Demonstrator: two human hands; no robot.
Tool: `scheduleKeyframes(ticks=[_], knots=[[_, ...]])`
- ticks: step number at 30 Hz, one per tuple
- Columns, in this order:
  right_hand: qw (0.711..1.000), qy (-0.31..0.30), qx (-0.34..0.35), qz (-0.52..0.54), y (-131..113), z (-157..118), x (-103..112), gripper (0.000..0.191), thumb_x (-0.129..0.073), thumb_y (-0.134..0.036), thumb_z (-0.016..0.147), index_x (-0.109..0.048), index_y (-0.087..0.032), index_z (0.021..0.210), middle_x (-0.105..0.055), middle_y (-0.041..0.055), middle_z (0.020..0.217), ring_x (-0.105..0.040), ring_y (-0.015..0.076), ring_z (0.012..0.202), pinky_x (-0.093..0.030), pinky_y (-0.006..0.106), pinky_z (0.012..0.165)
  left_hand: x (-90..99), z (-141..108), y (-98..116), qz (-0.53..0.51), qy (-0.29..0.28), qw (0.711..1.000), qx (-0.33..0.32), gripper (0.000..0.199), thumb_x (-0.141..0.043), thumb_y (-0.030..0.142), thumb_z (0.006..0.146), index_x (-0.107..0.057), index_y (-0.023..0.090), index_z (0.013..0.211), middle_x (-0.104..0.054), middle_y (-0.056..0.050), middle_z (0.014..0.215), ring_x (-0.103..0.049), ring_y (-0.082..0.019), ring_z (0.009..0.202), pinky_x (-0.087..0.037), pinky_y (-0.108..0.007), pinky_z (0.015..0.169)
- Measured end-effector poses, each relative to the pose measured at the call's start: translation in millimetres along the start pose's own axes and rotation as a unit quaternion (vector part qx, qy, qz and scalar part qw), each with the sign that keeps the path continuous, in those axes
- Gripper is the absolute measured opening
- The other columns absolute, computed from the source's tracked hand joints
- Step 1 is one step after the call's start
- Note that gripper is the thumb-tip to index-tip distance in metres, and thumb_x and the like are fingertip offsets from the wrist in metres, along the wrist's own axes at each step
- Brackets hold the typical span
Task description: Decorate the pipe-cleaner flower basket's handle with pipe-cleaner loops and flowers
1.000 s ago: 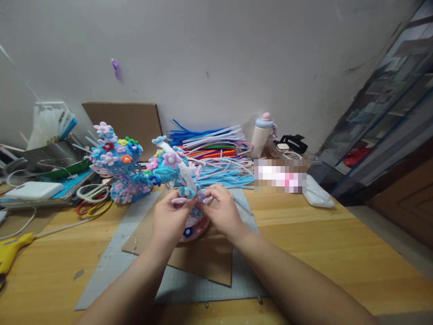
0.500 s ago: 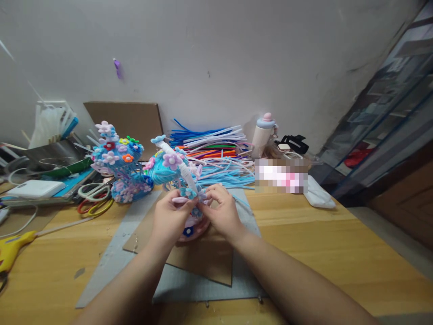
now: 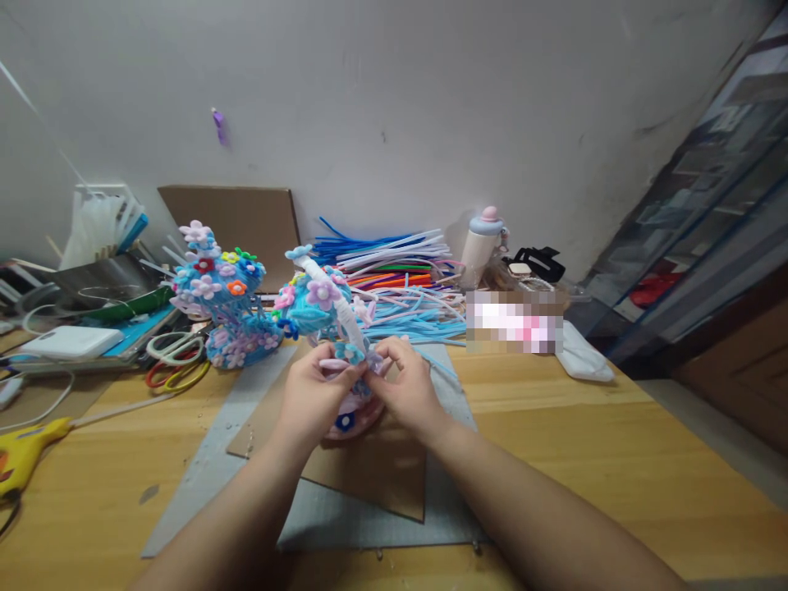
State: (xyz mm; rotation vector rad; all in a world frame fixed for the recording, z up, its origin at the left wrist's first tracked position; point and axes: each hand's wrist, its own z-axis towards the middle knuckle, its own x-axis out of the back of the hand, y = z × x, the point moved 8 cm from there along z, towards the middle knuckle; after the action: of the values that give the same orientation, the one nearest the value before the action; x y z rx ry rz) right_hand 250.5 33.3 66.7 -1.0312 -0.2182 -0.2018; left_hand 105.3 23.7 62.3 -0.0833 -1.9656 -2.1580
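Observation:
Both my hands are closed on the near side of a pipe-cleaner flower ornament [image 3: 311,309], which has a blue fuzzy body, a white wrapped stem and pink and purple blooms. My left hand [image 3: 316,392] pinches by a pale pink loop and a small blue flower. My right hand [image 3: 410,386] pinches at the lower end of the white stem, its fingertips close to the left ones. Below them shows the ornament's round pink base, bearing a dark blue flower [image 3: 345,421]. It rests on a piece of brown cardboard [image 3: 375,480]. The exact bit between my fingertips is hidden.
A second flower-covered ornament [image 3: 225,287] stands to the left, beside scissors [image 3: 176,348]. A yellow glue gun [image 3: 28,451] lies at the far left. Behind are bundles of pipe cleaners [image 3: 394,254] and a bottle [image 3: 482,246]. A grey mat [image 3: 363,525] lies under the cardboard.
The ornament's top has tilted slightly to the right and downward. Both hands keep their pinch in nearly the same place; the whole view has shifted a little.

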Motion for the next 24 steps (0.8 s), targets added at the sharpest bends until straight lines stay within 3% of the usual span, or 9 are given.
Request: scheduleKeyframes(ticks=[2, 4, 6, 10, 16, 24], knots=[[0.999, -0.036, -0.008, -0.013, -1, 2, 0, 0.012, -0.067, -0.028, 0.074, -0.059, -0.021, 0.079, -0.061, 0.0011, 0.083, -0.055, 0.0207, 0.086, -0.039, 0.037, 0.087, -0.8, -2, 3, -0.011, -0.031, 0.999, 0.000, 0.036, -0.076, 0.035, 0.068, -0.060, 0.017, 0.094, -0.065, 0.000, 0.075, -0.060, -0.015, 0.069, -0.048, -0.024, 0.063], [0.998, -0.062, -0.023, 0.005, -1, 3, 2, 0.026, -0.071, -0.034, 0.072, -0.061, -0.021, 0.092, -0.063, 0.0032, 0.093, -0.055, 0.0224, 0.092, -0.041, 0.036, 0.085, 1.5, -6, 9, -0.020, -0.050, 0.998, -0.014, 0.050, -0.077, 0.035, 0.068, -0.055, 0.019, 0.110, -0.067, -0.002, 0.086, -0.063, -0.016, 0.077, -0.050, -0.026, 0.068], [0.996, -0.071, -0.034, 0.050, -2, 4, 5, 0.033, -0.069, -0.038, 0.075, -0.060, -0.021, 0.101, -0.064, 0.0045, 0.099, -0.057, 0.0224, 0.096, -0.042, 0.036, 0.086, 9.6, -8, 19, -0.030, -0.035, 0.998, -0.047, 0.051, -0.075, 0.037, 0.071, -0.054, 0.021, 0.114, -0.065, -0.003, 0.096, -0.063, -0.016, 0.084, -0.050, -0.025, 0.071], [0.993, -0.066, -0.020, 0.091, -7, 5, 7, 0.021, -0.057, -0.036, 0.086, -0.064, -0.020, 0.098, -0.067, 0.0047, 0.098, -0.060, 0.0213, 0.096, -0.043, 0.036, 0.088, 25.3, -9, 30, -0.013, 0.012, 0.995, -0.099, 0.034, -0.073, 0.038, 0.074, -0.061, 0.020, 0.101, -0.063, -0.003, 0.093, -0.061, -0.015, 0.086, -0.049, -0.025, 0.074], [0.997, -0.046, -0.003, 0.062, -12, 3, 3, 0.017, -0.062, -0.028, 0.082, -0.066, -0.022, 0.097, -0.069, 0.0038, 0.100, -0.060, 0.0222, 0.099, -0.043, 0.038, 0.092, 23.1, -2, 37, 0.065, -0.010, 0.984, -0.163, 0.016, -0.073, 0.030, 0.074, -0.067, 0.018, 0.081, -0.065, -0.002, 0.084, -0.058, -0.016, 0.083, -0.045, -0.026, 0.077], [0.996, -0.043, -0.019, 0.078, -8, 2, -2, 0.023, -0.062, -0.032, 0.083, -0.066, -0.020, 0.102, -0.069, 0.0057, 0.103, -0.060, 0.0226, 0.100, -0.045, 0.037, 0.092, 10.0, 8, 30, -0.008, -0.011, 0.995, -0.098, 0.023, -0.076, 0.032, 0.071, -0.059, 0.018, 0.079, -0.055, 0.004, 0.070, -0.050, -0.009, 0.063, -0.042, -0.019, 0.059]])
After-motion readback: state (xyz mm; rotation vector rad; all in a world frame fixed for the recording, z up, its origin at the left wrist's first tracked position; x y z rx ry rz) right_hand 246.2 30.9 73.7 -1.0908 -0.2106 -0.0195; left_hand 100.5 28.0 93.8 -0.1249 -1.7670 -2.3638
